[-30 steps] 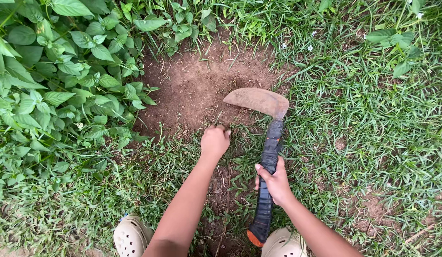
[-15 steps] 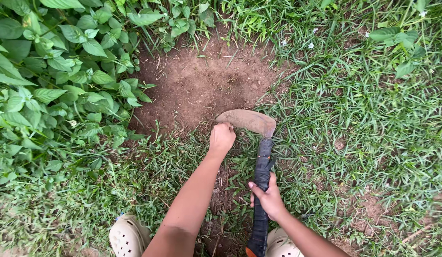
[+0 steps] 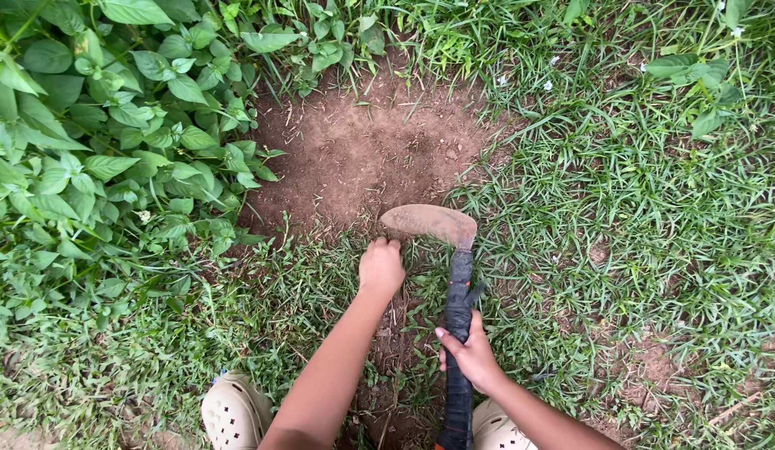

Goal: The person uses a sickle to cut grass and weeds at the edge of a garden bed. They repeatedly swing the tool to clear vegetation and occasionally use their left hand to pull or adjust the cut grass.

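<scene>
My right hand (image 3: 469,356) grips the black tape-wrapped handle (image 3: 458,333) of a sickle. Its curved, rusty blade (image 3: 429,222) points left and rests low at the near edge of a bare soil patch (image 3: 362,150). My left hand (image 3: 381,267) is closed in a fist on a tuft of grass (image 3: 354,250) just left of and below the blade tip. The blade lies very close to the knuckles; I cannot tell if they touch.
Broad-leaved green plants (image 3: 95,142) crowd the left side. Grass (image 3: 637,208) covers the right and the foreground. My two pale perforated clogs (image 3: 233,412) (image 3: 497,427) stand at the bottom edge, either side of a strip of scraped soil.
The sickle has been pulled back toward me, blade moving from the middle of the bare patch to its near edge. My left hand has shifted slightly nearer, still fisted on grass.
</scene>
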